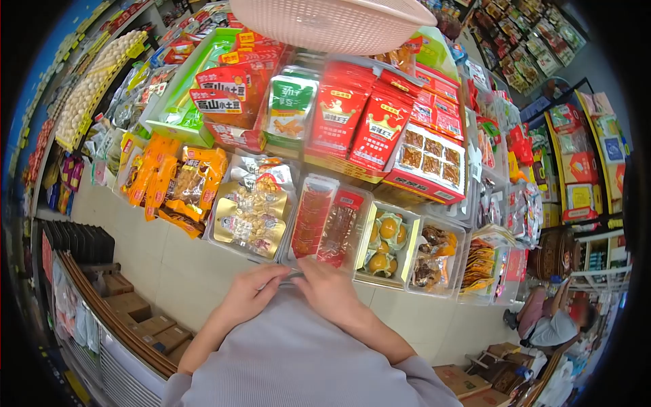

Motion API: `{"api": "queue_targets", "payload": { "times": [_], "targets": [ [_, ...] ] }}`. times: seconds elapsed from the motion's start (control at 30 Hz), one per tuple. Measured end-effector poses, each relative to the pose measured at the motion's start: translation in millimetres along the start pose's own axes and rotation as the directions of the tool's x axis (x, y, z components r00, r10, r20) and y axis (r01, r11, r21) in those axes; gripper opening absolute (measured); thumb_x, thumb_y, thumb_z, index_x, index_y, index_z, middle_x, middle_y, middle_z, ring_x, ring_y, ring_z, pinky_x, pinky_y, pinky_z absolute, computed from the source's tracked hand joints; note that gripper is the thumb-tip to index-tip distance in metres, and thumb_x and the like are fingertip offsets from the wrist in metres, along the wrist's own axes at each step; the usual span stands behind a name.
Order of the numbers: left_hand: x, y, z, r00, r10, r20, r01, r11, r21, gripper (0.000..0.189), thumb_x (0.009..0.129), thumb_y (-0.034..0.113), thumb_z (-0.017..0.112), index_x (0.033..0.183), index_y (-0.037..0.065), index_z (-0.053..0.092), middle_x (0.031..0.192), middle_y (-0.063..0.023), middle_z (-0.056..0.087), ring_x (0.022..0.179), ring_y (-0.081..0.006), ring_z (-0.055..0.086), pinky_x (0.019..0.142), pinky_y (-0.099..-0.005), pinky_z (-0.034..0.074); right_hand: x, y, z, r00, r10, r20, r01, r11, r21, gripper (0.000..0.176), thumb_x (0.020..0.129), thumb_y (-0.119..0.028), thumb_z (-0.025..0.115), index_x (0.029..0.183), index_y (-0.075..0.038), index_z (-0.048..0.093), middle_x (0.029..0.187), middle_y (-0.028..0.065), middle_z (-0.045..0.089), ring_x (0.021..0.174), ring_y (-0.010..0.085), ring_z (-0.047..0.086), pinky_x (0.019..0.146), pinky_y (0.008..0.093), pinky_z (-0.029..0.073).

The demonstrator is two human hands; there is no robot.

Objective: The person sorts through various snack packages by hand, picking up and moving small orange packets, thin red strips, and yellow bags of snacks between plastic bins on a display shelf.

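Both of my hands are close together at the bottom centre, near the front edge of a clear bin [331,224] of red snack packs. My left hand [254,288] has its fingers curled at the bin's near edge; what lies under the fingertips is too small to make out. Beside it, my right hand [327,286] rests against the same edge with bent fingers, its fingertips partly hidden. To the left stands a bin of gold packs [249,216]; on the right a box holds wrapped brown eggs [386,237].
A pink basket [332,24] sits above the display. Red snack boxes [359,122] and orange packs [193,180] fill the tiers. Egg trays [91,88] line the left shelf. Cardboard boxes [159,329] lie at lower left. Another person [553,325] is low at the right.
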State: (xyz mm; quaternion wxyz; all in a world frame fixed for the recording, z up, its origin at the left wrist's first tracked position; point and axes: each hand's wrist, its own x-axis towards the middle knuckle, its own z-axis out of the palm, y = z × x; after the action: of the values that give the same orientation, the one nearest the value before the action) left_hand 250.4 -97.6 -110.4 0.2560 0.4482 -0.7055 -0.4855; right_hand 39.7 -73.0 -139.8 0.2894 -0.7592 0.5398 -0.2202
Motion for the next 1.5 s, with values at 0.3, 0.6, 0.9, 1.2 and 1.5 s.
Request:
{"api": "queue_targets", "payload": {
  "times": [0.3, 0.6, 0.9, 1.2, 1.5],
  "targets": [
    [0, 3, 12, 0.996, -0.090, -0.026, 0.090, 0.996, 0.011, 0.024, 0.095, 0.001, 0.060, 0.118, -0.001, 0.067, 0.110, -0.0164, 0.070, 0.101, -0.0302, 0.069, 0.088, -0.0352, 0.054, 29, 35, -14, 0.967, 0.255, 0.008, -0.255, 0.967, -0.029, 0.051, 0.091, -0.015, 0.066, 0.131, 0.011, 0.049, 0.126, 0.0317, 0.060, 0.107, 0.0454, 0.064, 0.091, 0.0486, 0.054],
    [2, 13, 30, 0.992, -0.117, -0.036, 0.120, 0.990, 0.078, 0.024, 0.095, 0.003, 0.062, 0.118, -0.001, 0.067, 0.112, -0.0159, 0.071, 0.102, -0.0302, 0.069, 0.089, -0.0349, 0.054, 22, 47, 12, 0.978, 0.206, 0.009, -0.206, 0.974, 0.093, 0.063, 0.093, -0.015, 0.063, 0.141, 0.016, 0.036, 0.129, 0.0339, 0.056, 0.115, 0.0462, 0.060, 0.099, 0.0480, 0.049],
    [-2, 14, 30, 0.983, -0.147, -0.114, 0.154, 0.986, 0.059, 0.022, 0.095, 0.000, 0.062, 0.116, 0.000, 0.068, 0.110, -0.0149, 0.071, 0.099, -0.0271, 0.070, 0.088, -0.0333, 0.054, 26, 42, -7, 0.969, 0.246, 0.027, -0.247, 0.969, 0.029, 0.060, 0.094, -0.012, 0.061, 0.143, 0.013, 0.036, 0.126, 0.0336, 0.059, 0.110, 0.0474, 0.062, 0.096, 0.0499, 0.050],
    [7, -6, 5, 0.990, -0.044, -0.132, 0.047, 0.999, 0.018, 0.018, 0.097, 0.001, 0.060, 0.112, -0.001, 0.069, 0.098, -0.0126, 0.072, 0.088, -0.0228, 0.070, 0.078, -0.0314, 0.054, 35, 37, -30, 0.922, 0.335, -0.192, -0.332, 0.942, 0.048, 0.051, 0.096, -0.011, 0.060, 0.140, 0.010, 0.048, 0.124, 0.0337, 0.062, 0.111, 0.0460, 0.064, 0.095, 0.0475, 0.053],
    [5, -59, -48, 0.977, 0.117, -0.177, -0.138, 0.984, -0.110, 0.013, 0.101, 0.001, 0.056, 0.110, 0.002, 0.066, 0.082, -0.0080, 0.066, 0.073, -0.0161, 0.064, 0.067, -0.0282, 0.051, 41, 20, 14, 0.830, 0.449, -0.330, -0.443, 0.891, 0.097, 0.049, 0.094, -0.012, 0.065, 0.138, 0.006, 0.052, 0.112, 0.0253, 0.069, 0.097, 0.0365, 0.071, 0.084, 0.0415, 0.056]
  ]
}}
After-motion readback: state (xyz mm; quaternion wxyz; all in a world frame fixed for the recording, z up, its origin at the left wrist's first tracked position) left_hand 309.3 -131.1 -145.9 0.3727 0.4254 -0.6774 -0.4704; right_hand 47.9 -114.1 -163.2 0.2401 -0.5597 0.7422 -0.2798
